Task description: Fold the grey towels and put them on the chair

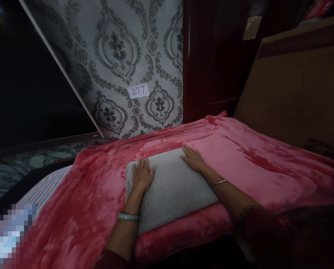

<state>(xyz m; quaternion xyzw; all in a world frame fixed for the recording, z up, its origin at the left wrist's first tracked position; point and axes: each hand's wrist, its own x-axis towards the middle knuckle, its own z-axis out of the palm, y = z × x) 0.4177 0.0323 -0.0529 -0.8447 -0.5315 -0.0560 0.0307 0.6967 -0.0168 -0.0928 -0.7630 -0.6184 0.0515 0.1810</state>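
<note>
A flat grey cloth, roughly rectangular and towel-like, lies spread on a pink and red plush blanket. My left hand rests palm down near the cloth's far left corner, fingers stretched out. At the far right corner, my right hand lies flat with its fingers extended, the fingertips at the cloth's edge. Neither hand grips anything. A pale bangle circles my left wrist, and a thin metal bracelet sits on my right.
Behind the blanket stands a patterned wall bearing a paper label marked 277. A large dark screen is at left, a dark red panel beyond, and a big cardboard piece at right. Striped fabric shows at left.
</note>
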